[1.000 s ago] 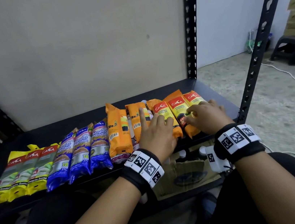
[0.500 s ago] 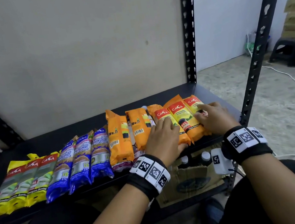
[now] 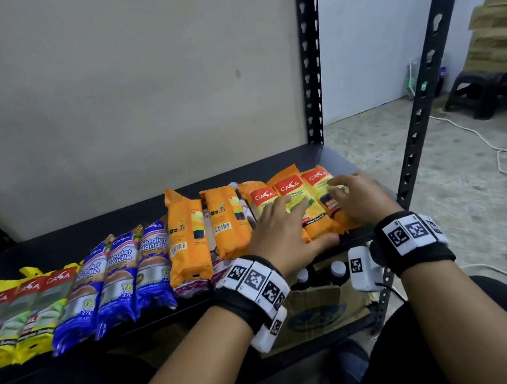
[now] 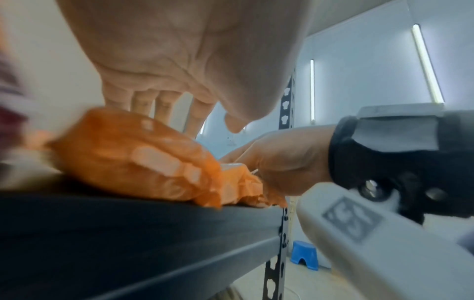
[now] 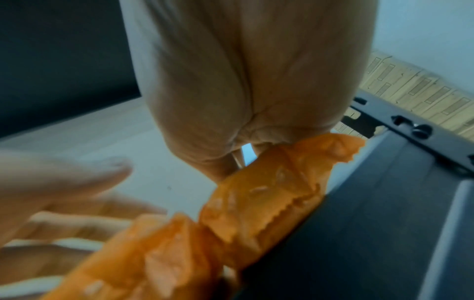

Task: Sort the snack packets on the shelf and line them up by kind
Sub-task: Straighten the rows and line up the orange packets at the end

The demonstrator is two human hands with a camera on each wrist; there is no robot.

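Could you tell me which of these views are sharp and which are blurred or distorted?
Head view: mostly sharp, packet labels readable, shelf posts bowed by the wide lens. Left wrist view: orange packet smeared by blur. Right wrist view: soft throughout, palm filling the frame.

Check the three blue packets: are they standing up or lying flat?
Lying flat. In the head view the blue packets lie side by side on the shelf, labels facing up, near ends at its front edge.

left hand point(image 3: 286, 229): lying palm down, fingers straight and spread
right hand point(image 3: 364, 200): reaching forward, fingers loosely extended, palm down
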